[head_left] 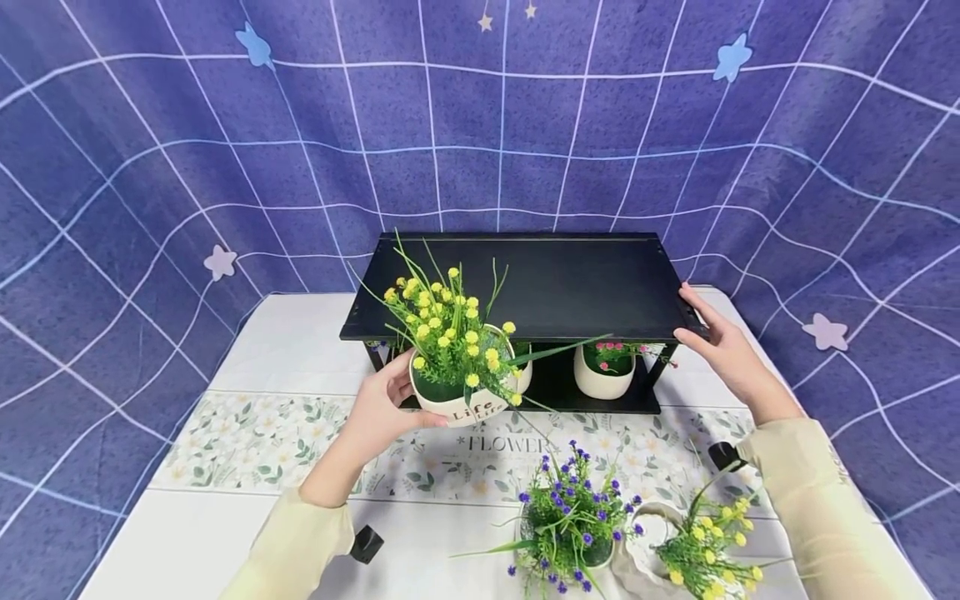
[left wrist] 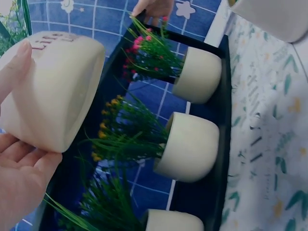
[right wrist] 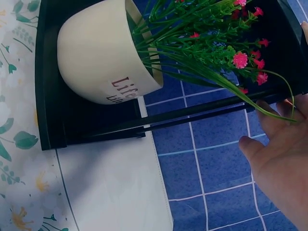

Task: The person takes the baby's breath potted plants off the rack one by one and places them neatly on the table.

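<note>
My left hand (head_left: 382,412) holds a cream pot (head_left: 468,408) of yellow flowers, lettered "Life", in front of the black shelf (head_left: 555,283). In the left wrist view its thumb lies along one side of the raised pot (left wrist: 57,91) and the other fingers support the opposite side. At the shelf's right end, my right hand (head_left: 723,354) touches the top board's edge with spread fingers. Close to it on the lower board, a pot of pink flowers (right wrist: 106,53) shows in the right wrist view.
Below the top board, a pot of orange-yellow flowers (left wrist: 190,147) and another cream pot (left wrist: 175,221) stand beside the pink one. Nearer on the white table (head_left: 247,533) are purple flowers (head_left: 577,517) and yellow flowers (head_left: 712,542) in pots. A blue curtain (head_left: 480,108) hangs behind.
</note>
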